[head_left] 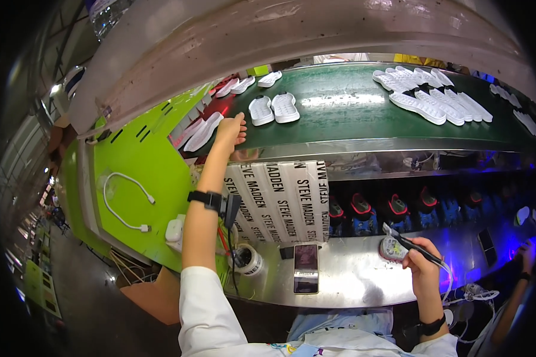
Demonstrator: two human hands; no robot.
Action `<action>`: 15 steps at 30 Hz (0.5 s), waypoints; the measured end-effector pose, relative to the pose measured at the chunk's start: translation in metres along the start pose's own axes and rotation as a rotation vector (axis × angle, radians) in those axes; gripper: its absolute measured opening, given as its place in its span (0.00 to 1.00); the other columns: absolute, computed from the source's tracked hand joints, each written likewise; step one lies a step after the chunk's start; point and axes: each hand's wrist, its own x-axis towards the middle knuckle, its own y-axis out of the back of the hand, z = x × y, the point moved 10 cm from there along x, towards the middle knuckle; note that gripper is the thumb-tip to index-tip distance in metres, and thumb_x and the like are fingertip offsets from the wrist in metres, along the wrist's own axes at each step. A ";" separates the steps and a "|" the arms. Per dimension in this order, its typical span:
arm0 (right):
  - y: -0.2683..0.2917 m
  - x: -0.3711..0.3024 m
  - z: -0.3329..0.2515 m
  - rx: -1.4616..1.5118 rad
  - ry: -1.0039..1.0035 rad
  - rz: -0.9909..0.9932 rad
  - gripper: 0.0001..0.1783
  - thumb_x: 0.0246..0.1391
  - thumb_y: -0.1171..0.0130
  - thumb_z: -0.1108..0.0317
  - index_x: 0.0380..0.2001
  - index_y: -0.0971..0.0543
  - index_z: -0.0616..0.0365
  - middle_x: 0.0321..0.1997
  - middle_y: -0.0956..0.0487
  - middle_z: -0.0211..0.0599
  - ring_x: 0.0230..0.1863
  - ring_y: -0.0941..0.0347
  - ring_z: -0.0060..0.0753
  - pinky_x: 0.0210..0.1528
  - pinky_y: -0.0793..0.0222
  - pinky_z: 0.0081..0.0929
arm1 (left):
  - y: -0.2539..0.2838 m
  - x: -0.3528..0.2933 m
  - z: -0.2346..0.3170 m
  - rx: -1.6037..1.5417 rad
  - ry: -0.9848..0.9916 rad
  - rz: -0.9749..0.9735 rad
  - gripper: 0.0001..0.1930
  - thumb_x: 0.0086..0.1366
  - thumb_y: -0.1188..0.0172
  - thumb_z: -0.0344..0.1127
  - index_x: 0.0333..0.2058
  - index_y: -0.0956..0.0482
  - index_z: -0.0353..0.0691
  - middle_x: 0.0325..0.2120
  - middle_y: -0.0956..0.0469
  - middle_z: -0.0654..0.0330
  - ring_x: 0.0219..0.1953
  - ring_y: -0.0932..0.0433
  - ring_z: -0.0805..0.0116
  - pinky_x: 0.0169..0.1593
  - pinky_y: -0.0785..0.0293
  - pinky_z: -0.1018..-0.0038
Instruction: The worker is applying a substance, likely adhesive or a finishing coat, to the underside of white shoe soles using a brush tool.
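R hand grips brush nr belt; L hand half-curled over belt's L end, hold unclear; I can't tell which soles are done.

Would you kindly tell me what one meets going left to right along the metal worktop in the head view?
White tub, small black item, phone, round container, right hand holding a pen-like tool, dark rectangular object.
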 end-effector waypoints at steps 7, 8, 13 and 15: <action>0.000 -0.008 0.036 0.257 -0.237 0.111 0.17 0.49 0.45 0.72 0.44 0.29 0.61 0.28 0.25 0.33 0.24 0.29 0.24 0.27 0.29 0.22 | -0.021 0.080 -0.001 0.927 -0.174 0.023 0.21 0.53 0.42 0.52 0.21 0.25 0.35 0.21 0.26 0.54 0.23 0.26 0.65 0.29 0.26 0.72; 0.002 -0.012 0.040 0.278 -0.276 0.136 0.17 0.49 0.44 0.72 0.45 0.29 0.60 0.28 0.25 0.32 0.24 0.29 0.23 0.27 0.30 0.22 | -0.011 0.087 -0.008 0.998 -0.121 -0.011 0.19 0.52 0.41 0.49 0.22 0.24 0.36 0.20 0.26 0.55 0.23 0.26 0.65 0.31 0.26 0.71; 0.039 -0.013 0.059 0.331 -0.388 0.220 0.16 0.49 0.44 0.70 0.43 0.28 0.52 0.27 0.26 0.25 0.22 0.34 0.20 0.28 0.37 0.20 | -0.015 -0.002 -0.006 -0.441 -0.239 -0.291 0.08 0.57 0.46 0.31 0.34 0.27 0.34 0.32 0.26 0.58 0.35 0.26 0.66 0.38 0.26 0.67; 0.058 -0.010 0.063 0.366 -0.363 0.227 0.17 0.50 0.44 0.70 0.45 0.29 0.56 0.28 0.26 0.28 0.24 0.32 0.21 0.30 0.33 0.21 | -0.039 -0.120 0.036 -0.581 -0.201 -0.283 0.11 0.58 0.47 0.33 0.38 0.27 0.33 0.36 0.25 0.56 0.39 0.26 0.65 0.42 0.27 0.68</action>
